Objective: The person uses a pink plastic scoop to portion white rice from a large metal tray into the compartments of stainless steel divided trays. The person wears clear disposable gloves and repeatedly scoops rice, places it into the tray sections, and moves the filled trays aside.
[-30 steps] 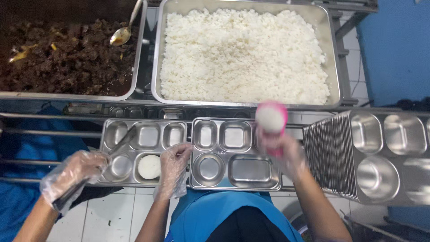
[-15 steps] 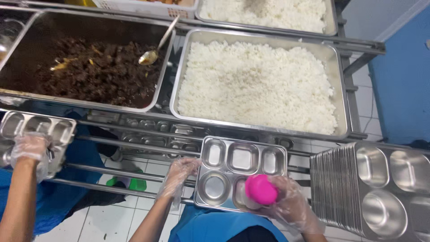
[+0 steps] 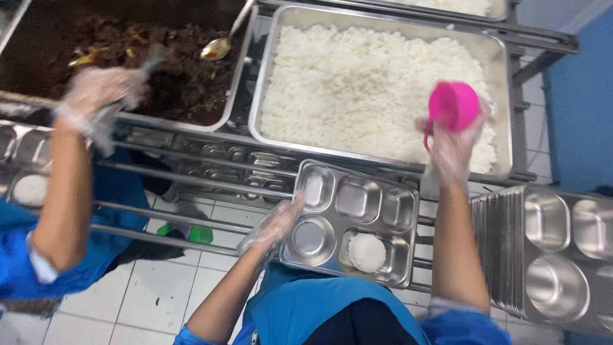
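Above the rice pan's near edge, right hand (image 3: 454, 144) grips a pink cup (image 3: 452, 107); left hand (image 3: 273, 225) fingers spread against the tray (image 3: 377, 275) rim

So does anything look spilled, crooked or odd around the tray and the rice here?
Nothing spilled. The tray sits slightly askew on the rails, steadied by the left hand, with a neat rice mound in one compartment. The right hand holds a pink cup over the rice pan.

No packages, labels, signs or screens show anywhere here, only bare steel trays, pans and the tiled floor.
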